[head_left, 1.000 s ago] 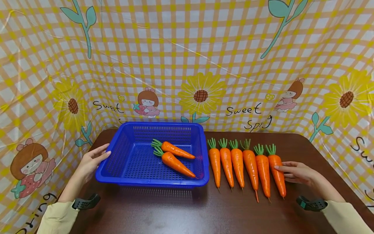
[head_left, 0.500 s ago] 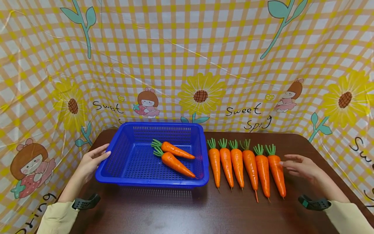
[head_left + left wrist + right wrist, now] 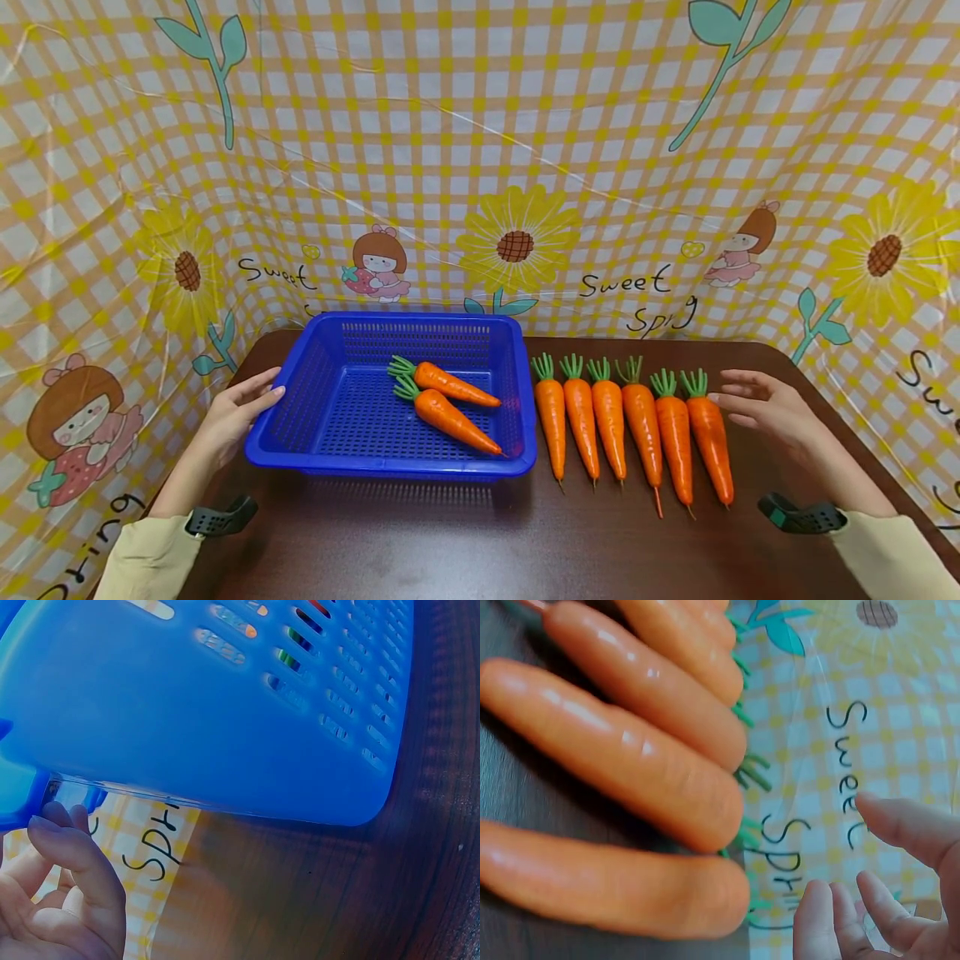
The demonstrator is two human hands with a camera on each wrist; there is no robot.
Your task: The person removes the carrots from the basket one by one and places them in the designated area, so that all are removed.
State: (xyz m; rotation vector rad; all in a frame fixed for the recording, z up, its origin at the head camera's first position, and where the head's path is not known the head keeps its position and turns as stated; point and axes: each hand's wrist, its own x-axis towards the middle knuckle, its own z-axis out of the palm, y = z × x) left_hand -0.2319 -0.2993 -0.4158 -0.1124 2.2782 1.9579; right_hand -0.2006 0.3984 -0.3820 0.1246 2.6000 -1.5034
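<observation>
A blue plastic basket [image 3: 393,467] with slotted walls stands on the dark wooden table, holding two carrots [image 3: 456,422] with green tops. My left hand [image 3: 231,414] holds the basket's left rim by thumb and fingertips; the left wrist view shows those fingertips at the rim's edge. Right of the basket, several carrots [image 3: 643,433] lie side by side in a row, tops away from me. Beside the top of the outermost carrot [image 3: 710,446] is my right hand [image 3: 776,417], fingers spread and slightly bent, holding nothing. The right wrist view shows a gap between hand and carrots.
The table [image 3: 420,542] has rounded far corners. A checked cloth [image 3: 480,150] printed with flowers and lettering hangs behind it and along both sides. Dark bands are strapped round both wrists.
My right hand has come off the outermost carrot, moving up and away from me towards its green top. Left hand, basket and carrots look nearly unchanged.
</observation>
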